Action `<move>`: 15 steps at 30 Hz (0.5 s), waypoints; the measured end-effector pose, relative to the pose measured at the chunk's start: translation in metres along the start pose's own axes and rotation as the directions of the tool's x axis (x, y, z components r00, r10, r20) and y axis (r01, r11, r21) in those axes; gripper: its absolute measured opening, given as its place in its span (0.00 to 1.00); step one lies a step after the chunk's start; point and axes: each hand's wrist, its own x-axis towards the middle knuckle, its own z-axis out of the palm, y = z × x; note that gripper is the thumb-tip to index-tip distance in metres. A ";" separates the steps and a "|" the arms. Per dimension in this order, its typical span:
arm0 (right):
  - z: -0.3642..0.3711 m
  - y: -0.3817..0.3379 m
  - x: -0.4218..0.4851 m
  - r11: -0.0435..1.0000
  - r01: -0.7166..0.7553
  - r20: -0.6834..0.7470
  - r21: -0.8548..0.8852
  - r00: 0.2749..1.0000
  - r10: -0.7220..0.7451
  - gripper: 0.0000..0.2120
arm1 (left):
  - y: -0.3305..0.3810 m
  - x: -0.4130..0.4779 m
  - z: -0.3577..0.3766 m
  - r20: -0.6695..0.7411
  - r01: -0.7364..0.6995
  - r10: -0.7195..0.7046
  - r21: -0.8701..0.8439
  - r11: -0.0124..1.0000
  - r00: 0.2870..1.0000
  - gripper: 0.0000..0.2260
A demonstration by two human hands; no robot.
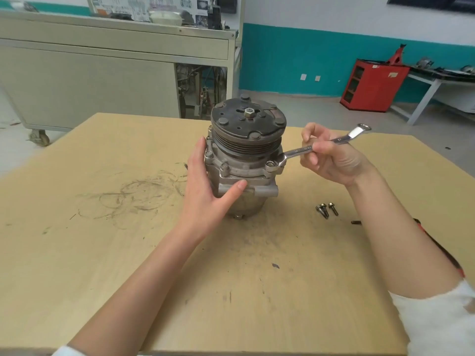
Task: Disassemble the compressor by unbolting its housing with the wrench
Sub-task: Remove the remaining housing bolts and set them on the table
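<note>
A workshop with a teal-banded wall lies behind the scuffed wooden table (102,253). The compressor (244,176) stands pulley-up at the table's middle. The left hand (205,186) presses flat and open against the compressor's left side. The right hand (331,160) pinches the wrench (303,150), whose ring end sits on the right flange bolt (270,164). It is probably best to keep the ring fully seated, brace firmly and pull in a level arc. Three loose bolts (325,210) lie near right.
</note>
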 end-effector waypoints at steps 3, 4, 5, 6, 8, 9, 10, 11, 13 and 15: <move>-0.005 0.006 0.013 0.995 -0.020 0.071 0.093 0.997 0.013 0.10 | 0.000 0.000 0.001 -0.003 -0.001 0.001 0.002 1.000 1.000 0.45; -0.004 0.007 0.015 0.993 -0.027 0.077 0.113 0.997 0.019 0.10 | 0.001 0.000 0.001 -0.003 -0.002 0.002 0.000 1.000 1.000 0.45; -0.003 0.007 0.016 0.993 -0.026 0.061 0.117 0.998 0.019 0.10 | 0.001 0.000 0.001 -0.003 -0.004 0.004 -0.003 1.000 1.000 0.45; -0.001 0.005 0.016 0.993 -0.014 0.037 0.116 0.999 0.009 0.10 | 0.001 0.000 0.001 -0.003 -0.003 0.003 -0.007 1.000 1.000 0.44; 0.004 -0.002 0.010 0.998 0.034 -0.064 0.058 0.997 -0.031 0.05 | 0.001 0.000 0.001 -0.002 -0.002 0.002 -0.012 1.000 1.000 0.44; 0.008 -0.010 0.006 0.998 0.059 -0.130 -0.023 0.990 -0.061 0.03 | 0.001 0.000 0.001 -0.002 -0.001 0.001 -0.012 1.000 1.000 0.44; 0.014 -0.018 0.001 0.987 0.075 -0.210 -0.140 0.972 -0.104 0.08 | 0.001 0.000 0.001 -0.002 0.000 0.000 -0.011 1.000 1.000 0.44; 0.023 -0.026 -0.005 0.955 0.082 -0.275 -0.285 0.947 -0.163 0.11 | 0.001 0.000 0.001 -0.004 0.001 -0.001 -0.009 1.000 1.000 0.45; 0.051 -0.038 -0.016 0.813 0.093 -0.327 -0.575 0.884 -0.333 0.12 | 0.002 0.000 0.001 -0.006 -0.001 0.001 -0.009 1.000 1.000 0.45; 0.081 -0.040 -0.025 0.620 0.080 -0.281 -0.781 0.841 -0.462 0.13 | 0.002 0.000 0.002 -0.003 -0.008 0.008 -0.021 1.000 1.000 0.44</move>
